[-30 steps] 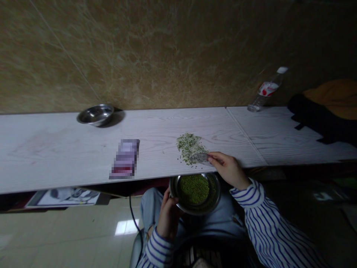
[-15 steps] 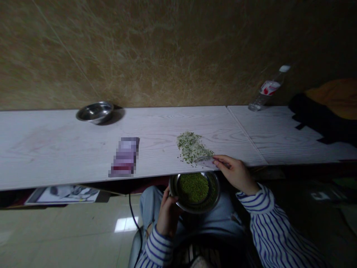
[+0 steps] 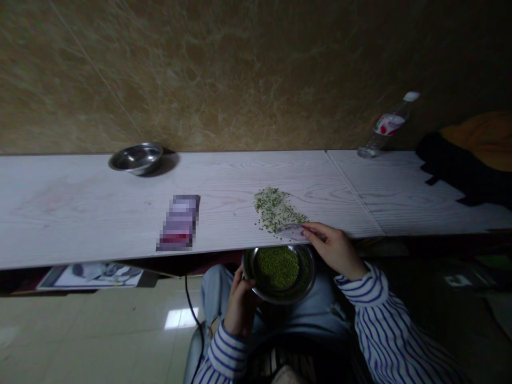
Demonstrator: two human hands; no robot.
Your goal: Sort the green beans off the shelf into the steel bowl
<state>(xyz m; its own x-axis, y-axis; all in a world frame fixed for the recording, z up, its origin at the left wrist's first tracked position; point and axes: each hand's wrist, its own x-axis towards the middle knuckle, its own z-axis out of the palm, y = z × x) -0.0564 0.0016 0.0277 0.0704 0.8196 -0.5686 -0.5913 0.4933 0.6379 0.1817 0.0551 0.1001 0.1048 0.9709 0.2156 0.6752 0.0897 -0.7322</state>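
My left hand (image 3: pixel 241 304) grips the left rim of a steel bowl (image 3: pixel 308 285), held over my lap just below the table's front edge. Green mung beans (image 3: pixel 278 266) fill its bottom. Between the thumb and fingers of my right hand (image 3: pixel 336 248) is a thin, see-through piece of plastic (image 3: pixel 290 231); its exact kind is unclear. It lies low against the table near the edge, touching the front of a loose patch of green and pale bits (image 3: pixel 274 208), which look like beans mixed with white grains.
An empty steel bowl (image 3: pixel 136 160) stands at the back left of the white table (image 3: pixel 224 176). A pixelated purple object (image 3: pixel 178 223) lies left of the patch. At the back right are a plastic bottle (image 3: pixel 386 125) and a black-and-orange bag (image 3: pixel 472 144). A black cable (image 3: pixel 190 298) hangs below.
My right hand has shifted slightly left with the plastic piece along the front of the patch. The left hand and the bowl of beans stay nearly the same.
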